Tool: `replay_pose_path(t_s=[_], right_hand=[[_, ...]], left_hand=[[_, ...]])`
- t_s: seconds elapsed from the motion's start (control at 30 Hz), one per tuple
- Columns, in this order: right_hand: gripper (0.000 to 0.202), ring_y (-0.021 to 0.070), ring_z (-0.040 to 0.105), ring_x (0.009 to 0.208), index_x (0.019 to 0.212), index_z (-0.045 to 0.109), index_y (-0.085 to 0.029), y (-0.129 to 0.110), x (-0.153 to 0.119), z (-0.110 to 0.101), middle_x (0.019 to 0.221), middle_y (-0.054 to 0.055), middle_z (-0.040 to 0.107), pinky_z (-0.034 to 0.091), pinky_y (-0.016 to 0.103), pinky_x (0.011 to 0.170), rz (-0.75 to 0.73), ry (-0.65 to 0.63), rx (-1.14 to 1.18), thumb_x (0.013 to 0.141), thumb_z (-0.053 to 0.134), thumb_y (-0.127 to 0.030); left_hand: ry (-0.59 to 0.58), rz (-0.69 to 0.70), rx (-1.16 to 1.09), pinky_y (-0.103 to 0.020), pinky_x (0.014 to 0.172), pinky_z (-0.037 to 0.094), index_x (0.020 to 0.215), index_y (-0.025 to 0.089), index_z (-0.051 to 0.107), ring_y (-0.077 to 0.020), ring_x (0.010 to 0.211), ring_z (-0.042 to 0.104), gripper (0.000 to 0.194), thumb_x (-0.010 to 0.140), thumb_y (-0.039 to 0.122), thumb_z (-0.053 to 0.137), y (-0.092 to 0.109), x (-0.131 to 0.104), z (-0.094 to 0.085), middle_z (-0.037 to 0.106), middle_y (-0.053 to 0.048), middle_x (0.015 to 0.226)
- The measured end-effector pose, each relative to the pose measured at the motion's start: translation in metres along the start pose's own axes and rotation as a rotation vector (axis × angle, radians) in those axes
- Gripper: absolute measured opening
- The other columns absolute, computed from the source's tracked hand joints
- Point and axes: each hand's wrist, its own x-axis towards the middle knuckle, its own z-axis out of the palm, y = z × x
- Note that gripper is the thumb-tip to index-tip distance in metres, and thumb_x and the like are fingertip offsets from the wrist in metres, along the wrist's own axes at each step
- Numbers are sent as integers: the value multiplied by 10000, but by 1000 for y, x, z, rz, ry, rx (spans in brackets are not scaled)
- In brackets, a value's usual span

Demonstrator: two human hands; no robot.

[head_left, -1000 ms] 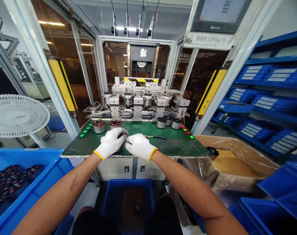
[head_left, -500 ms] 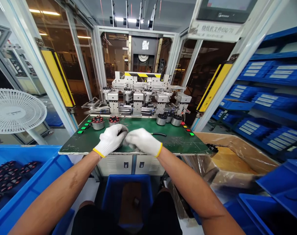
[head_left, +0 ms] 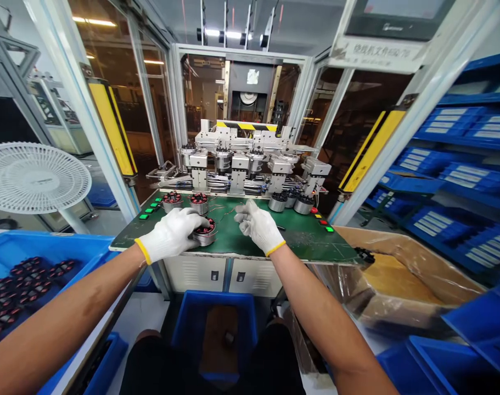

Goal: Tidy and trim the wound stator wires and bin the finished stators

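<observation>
My left hand [head_left: 173, 233], in a white glove, grips the side of a motor stator [head_left: 205, 235] near the front of the green worktop. The stator is a silvery ring with red windings and black parts on top. My right hand [head_left: 258, 226], also gloved, is apart from it to the right, its fingers curled together. Thin wires [head_left: 225, 207] show close to those fingertips; whether they are held I cannot tell. Behind my left hand stand two wound stators [head_left: 199, 203] with red tops. A dark tool [head_left: 281, 227] is partly hidden behind my right hand.
Several black-topped stators [head_left: 277, 202] stand at the back right of the worktop [head_left: 315, 247]. Beyond is a winding machine [head_left: 239, 164]. Lit buttons [head_left: 329, 229] line both sides. A blue bin [head_left: 31, 247] of stators is left, a carton [head_left: 398, 274] right.
My hands have moved apart, the right one lifting away to the right. The stator between them has come into view, with my left hand on it. The camera view has shifted slightly.
</observation>
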Motion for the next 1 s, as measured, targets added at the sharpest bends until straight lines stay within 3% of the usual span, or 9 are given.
replay_pose_path(t_s=[0.1,0.2,0.3,0.37,0.43,0.53,0.7,0.83,1.0], right_hand=[[592,84,504,470,960,634,-114,9,-7,6,825,101,648,300,160,364,40,-108,-123,689,725,-632],[675,110,557,531,1059,615,-131,13,-13,10,965,125,651,357,178,388,-12,-253,-162,638,750,-643],[719,127,585,604,1126,585,-147,7,-16,7,1086,147,631,405,194,432,-18,-351,-77,648,723,-666],[678,122,585,634,1145,571,-153,4,-16,5,1141,150,616,414,192,455,-12,-382,-5,684,712,-630],[597,109,570,611,1137,562,-154,6,-11,8,1065,126,646,386,177,444,-8,-333,-14,691,748,-504],[497,97,507,491,1068,570,-128,17,0,23,680,28,636,315,163,398,14,-214,-151,647,753,-321],[400,86,440,428,948,604,-99,31,7,40,523,-29,534,288,170,378,-2,-141,-207,594,674,-270],[487,78,407,436,1052,599,-109,23,2,11,556,-57,493,275,174,391,-96,-127,-240,622,661,-329],[402,106,441,480,1021,605,-121,-3,8,-19,612,-24,521,324,207,438,-132,147,-473,663,603,-305]], left_hand=[[76,23,56,-394,920,420,1105,266,654,-268,1050,573,358,795,428,578,2,6,14,628,-85,1143],[84,-100,92,-417,901,419,1077,246,662,-292,1012,577,401,769,493,592,15,12,17,650,-108,1045],[54,-203,59,-416,830,444,1132,250,639,-315,970,575,572,681,601,634,21,13,-1,648,-114,1020],[61,-152,0,-394,831,446,1117,278,647,-294,975,572,507,738,606,569,17,14,-17,655,-83,1026],[38,11,-54,-354,889,426,1027,303,682,-247,1013,570,305,835,447,495,7,20,-29,671,-35,1040],[-84,183,-126,-286,926,408,961,314,712,-196,1027,584,273,798,247,504,-6,36,-30,696,2,1052],[-218,83,-222,-214,805,454,1058,332,694,-163,943,636,366,741,241,536,-19,53,-10,715,28,1057],[-214,15,-304,-171,791,455,1064,320,694,-136,944,644,366,740,263,534,-30,49,-3,717,52,1059],[-210,-151,-290,-166,679,452,1013,304,717,-137,865,655,355,691,306,567,-29,44,-5,732,47,1002]])
